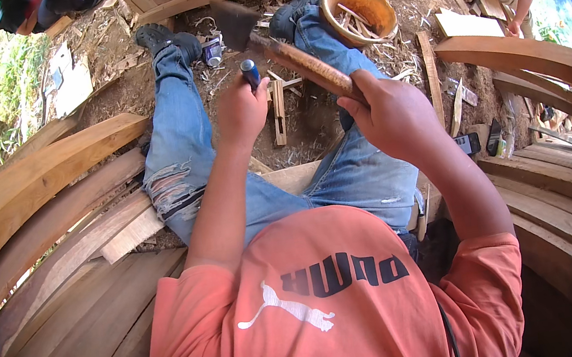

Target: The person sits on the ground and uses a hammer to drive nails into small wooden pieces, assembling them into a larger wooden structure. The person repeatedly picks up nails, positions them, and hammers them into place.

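Observation:
My left hand is closed around a chisel-like tool with a blue, metal-capped handle. Its lower end is hidden behind the hand. My right hand grips the wooden handle of a hatchet, whose dark, broad head is raised above and slightly left of the blue handle's top, apart from it and a little blurred. Below and between my hands, a narrow piece of wood with a slot cut in it lies between my legs. Whether the blue-handled tool touches this wood cannot be seen.
Curved timbers are stacked at my left, and more boards lie at my right. An orange-brown bucket with wood scraps stands by my foot, a can by the other. A phone lies at right. Two people work farther off.

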`<action>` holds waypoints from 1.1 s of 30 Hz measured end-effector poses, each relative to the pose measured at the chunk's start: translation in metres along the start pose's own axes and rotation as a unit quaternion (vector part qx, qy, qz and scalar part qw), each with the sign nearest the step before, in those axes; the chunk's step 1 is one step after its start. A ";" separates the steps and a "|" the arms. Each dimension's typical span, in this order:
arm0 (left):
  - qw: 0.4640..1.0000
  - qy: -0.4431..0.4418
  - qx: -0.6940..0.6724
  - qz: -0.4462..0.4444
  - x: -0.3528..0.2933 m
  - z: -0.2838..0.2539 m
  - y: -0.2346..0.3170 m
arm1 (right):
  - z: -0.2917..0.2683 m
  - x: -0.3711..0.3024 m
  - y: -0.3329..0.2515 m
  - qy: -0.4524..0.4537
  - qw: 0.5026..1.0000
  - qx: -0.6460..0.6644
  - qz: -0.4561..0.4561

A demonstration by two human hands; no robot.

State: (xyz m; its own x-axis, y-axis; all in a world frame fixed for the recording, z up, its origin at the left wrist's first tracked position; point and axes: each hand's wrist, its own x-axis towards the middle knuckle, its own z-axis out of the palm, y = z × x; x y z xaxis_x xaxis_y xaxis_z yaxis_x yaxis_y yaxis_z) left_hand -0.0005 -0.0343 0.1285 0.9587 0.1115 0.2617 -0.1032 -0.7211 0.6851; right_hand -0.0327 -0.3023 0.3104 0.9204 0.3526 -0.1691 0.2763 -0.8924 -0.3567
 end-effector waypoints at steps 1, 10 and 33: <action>1.000 0.006 -0.003 -0.005 -0.001 0.002 0.001 | -0.002 -0.002 -0.002 0.053 0.998 0.013 -0.029; 1.000 -0.004 0.023 0.010 -0.001 -0.001 -0.005 | 0.026 -0.007 0.014 0.016 0.999 0.019 -0.032; 0.999 -0.038 0.023 0.004 0.000 -0.011 -0.010 | 0.015 -0.017 -0.004 0.101 0.990 0.058 -0.074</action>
State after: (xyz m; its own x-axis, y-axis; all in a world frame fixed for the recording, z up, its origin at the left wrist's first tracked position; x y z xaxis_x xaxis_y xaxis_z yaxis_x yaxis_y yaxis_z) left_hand -0.0023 -0.0196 0.1290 0.9752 0.0547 0.2143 -0.1008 -0.7525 0.6508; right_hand -0.0538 -0.3007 0.3010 0.9117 0.4035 0.0772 0.3903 -0.7923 -0.4689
